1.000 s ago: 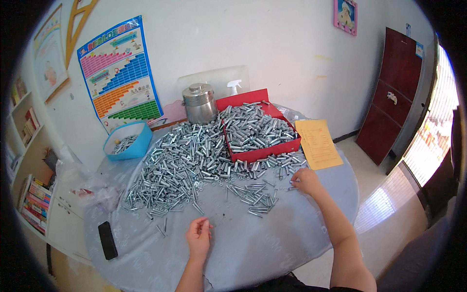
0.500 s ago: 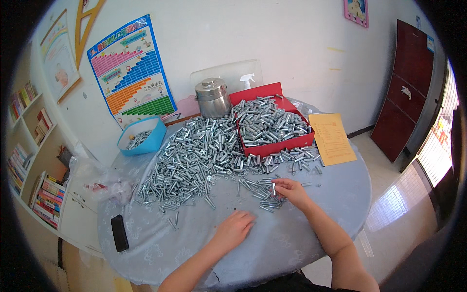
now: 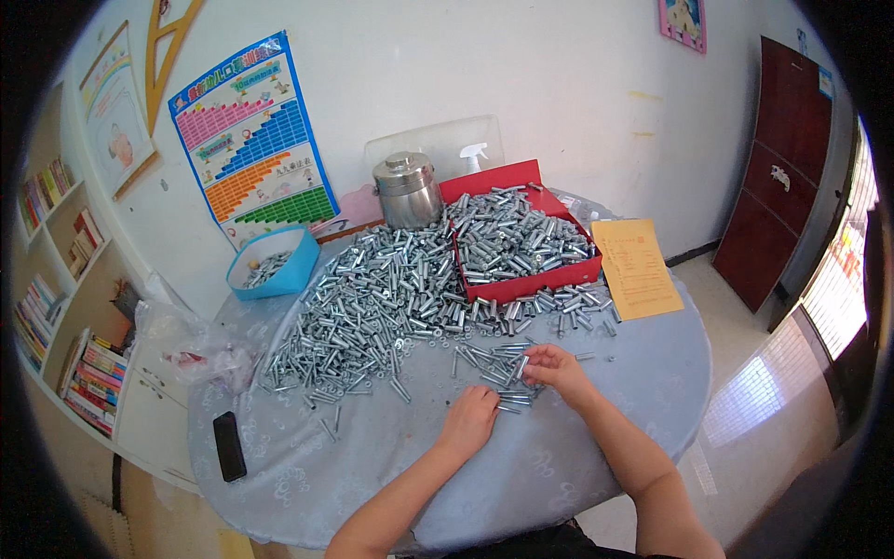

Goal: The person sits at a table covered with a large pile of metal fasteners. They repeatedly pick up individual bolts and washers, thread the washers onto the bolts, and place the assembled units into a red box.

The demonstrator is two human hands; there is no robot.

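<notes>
My right hand [image 3: 559,370] is closed, thumb and fingers pinching a short silvery metal sleeve [image 3: 521,367] just above the table. Close beside it, my left hand [image 3: 470,419] rests low with its fingers curled down at the near edge of a small group of bolts [image 3: 494,360]. Whatever those fingertips grip, if anything, is hidden. Beyond both hands spreads a large heap of loose bolts, sleeves and nuts [image 3: 372,289]. At its right stands a red box [image 3: 535,281] filled with more metal sleeves.
A blue bin [image 3: 296,271] with metal parts sits at the far left, near a steel pot [image 3: 410,196]. A yellow paper [image 3: 638,270] lies right of the box. A black phone [image 3: 229,447] and a plastic bag [image 3: 191,335] are on the left; a spray bottle [image 3: 473,156] stands behind.
My left hand has moved forward and right to the small group of bolts. My right hand has shifted only slightly, and the sleeve in it is now more tilted.
</notes>
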